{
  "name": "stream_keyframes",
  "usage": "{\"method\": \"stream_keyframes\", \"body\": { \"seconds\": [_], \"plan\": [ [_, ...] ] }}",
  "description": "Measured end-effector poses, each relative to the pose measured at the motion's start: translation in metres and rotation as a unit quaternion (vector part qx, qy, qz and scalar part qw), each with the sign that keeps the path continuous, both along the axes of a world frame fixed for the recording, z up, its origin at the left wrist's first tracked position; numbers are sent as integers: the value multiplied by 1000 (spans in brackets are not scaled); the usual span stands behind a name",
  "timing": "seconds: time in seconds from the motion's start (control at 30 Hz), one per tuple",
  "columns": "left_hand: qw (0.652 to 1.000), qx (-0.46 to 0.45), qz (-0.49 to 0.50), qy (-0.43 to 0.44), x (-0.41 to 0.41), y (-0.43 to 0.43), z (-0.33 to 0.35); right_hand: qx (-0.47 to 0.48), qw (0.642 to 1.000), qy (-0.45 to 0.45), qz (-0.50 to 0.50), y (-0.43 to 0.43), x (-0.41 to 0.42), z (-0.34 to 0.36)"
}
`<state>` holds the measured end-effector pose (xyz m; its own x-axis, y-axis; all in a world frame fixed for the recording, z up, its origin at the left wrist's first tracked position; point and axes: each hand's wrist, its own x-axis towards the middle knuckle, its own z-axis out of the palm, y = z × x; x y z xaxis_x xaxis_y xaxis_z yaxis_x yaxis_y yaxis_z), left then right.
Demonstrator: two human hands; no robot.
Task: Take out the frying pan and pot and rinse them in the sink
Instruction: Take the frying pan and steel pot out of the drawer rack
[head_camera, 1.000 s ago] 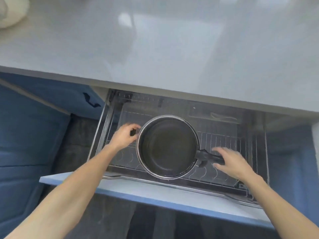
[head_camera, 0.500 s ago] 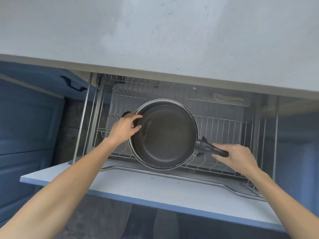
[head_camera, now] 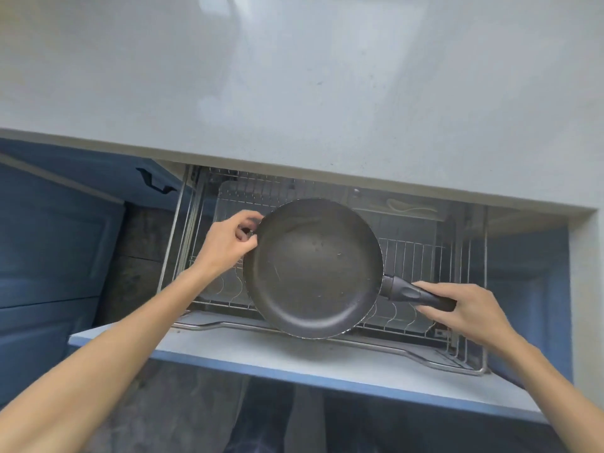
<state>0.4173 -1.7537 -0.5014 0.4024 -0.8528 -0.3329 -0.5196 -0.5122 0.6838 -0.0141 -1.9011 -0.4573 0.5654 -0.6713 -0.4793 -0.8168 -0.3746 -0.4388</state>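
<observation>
Head view, mid-frame: frying pan lifted higher above the drawer rack than half a second ago. Right grip clamped round the black handle. Left grip curled at the left rim, on what cannot tell. Pot hidden, perhaps underneath. Rinsing not yet begun.

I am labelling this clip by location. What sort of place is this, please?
Most likely a home kitchen. A frying pan is held above a wire dish rack inside a pulled-out blue drawer, just under a pale grey countertop.
</observation>
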Motion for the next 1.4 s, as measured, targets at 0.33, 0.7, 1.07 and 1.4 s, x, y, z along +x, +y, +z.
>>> {"method": "stream_keyframes", "body": {
  "seconds": [0.33,0.7,1.07,1.4],
  "plan": [
    [985,-161,44,49,33,-38,173,-48,994,-99,5,-66,16,156],
    [985,-156,47,64,90,-195,171,-41,995,-92,-8,-216,82,152],
    [994,-107,13,13,103,-254,127,-6,998,-64,-20,-263,90,103],
    [996,-87,5,-5,88,-245,120,-80,996,-32,-14,-245,90,103]
  ]
}}
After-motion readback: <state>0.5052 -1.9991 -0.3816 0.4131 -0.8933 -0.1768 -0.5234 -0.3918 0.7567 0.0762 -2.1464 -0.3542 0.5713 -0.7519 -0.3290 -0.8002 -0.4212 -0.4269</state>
